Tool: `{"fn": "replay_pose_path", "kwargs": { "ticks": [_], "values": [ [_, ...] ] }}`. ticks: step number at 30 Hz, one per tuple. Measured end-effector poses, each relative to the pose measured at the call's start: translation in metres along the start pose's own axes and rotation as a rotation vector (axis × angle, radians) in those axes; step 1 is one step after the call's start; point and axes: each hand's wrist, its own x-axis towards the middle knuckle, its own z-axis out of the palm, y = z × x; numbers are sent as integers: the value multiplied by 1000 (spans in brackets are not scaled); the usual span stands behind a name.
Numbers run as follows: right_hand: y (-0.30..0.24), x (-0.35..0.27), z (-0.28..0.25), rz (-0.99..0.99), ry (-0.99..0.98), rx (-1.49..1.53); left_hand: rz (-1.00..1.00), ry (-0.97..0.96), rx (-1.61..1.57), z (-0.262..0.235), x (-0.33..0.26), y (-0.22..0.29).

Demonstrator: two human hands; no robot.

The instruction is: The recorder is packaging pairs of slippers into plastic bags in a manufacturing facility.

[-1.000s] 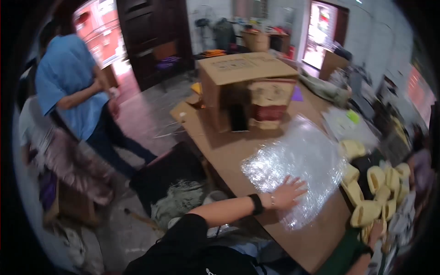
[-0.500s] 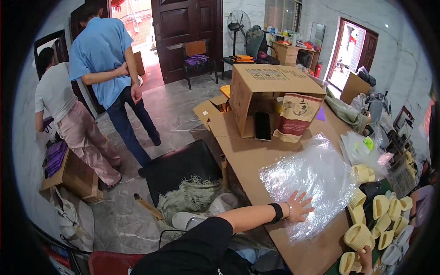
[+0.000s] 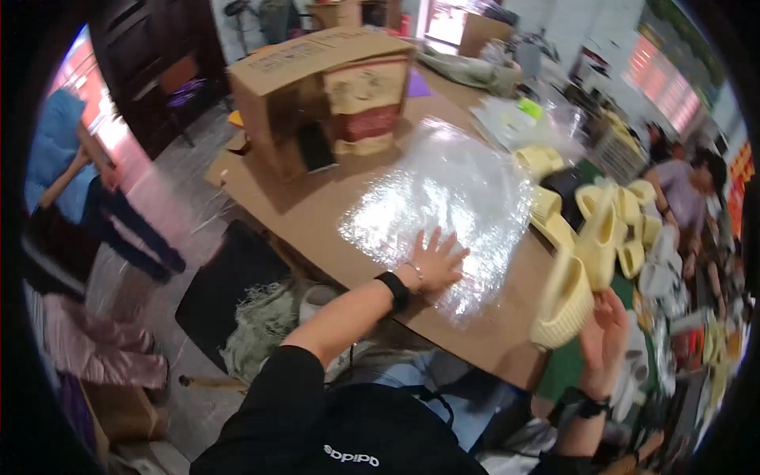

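Note:
My left hand (image 3: 438, 261) lies flat with its fingers spread on a stack of clear plastic bags (image 3: 443, 198), which rests on the brown cardboard-covered table (image 3: 503, 340). At the table's right side my right hand (image 3: 606, 340) is closed on a pair of pale yellow slippers, held up off the surface. One slipper (image 3: 564, 305) hangs nearer the table and the other slipper (image 3: 599, 241) is just beyond it. The motion blurs them a little, and the grip is partly hidden behind them.
More yellow slippers (image 3: 633, 214) lie beyond my right hand on a green surface. A cardboard box (image 3: 269, 87) stands at the table's far left, with a phone (image 3: 317, 146) and a brown pouch (image 3: 364, 103) at its opening. Other people stand at left and sit at far right.
My view has swung to the right. My right hand has lifted a pair of yellow slippers from among the others and moved toward the table. My left hand still rests on the plastic bags.

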Motion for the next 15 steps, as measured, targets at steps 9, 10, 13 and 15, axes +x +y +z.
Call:
{"fn": "replay_pose_path", "kwargs": {
  "ticks": [9,10,13,15],
  "values": [
    [135,94,55,-547,97,469,222,9,204,-1,-33,5],
    [145,108,42,-515,88,567,204,41,102,-2,-44,6],
    [162,93,29,-105,233,537,204,4,39,-51,-87,6],
    [163,73,22,-169,277,228,-67,-166,-240,-76,-90,13]
  ]
}}
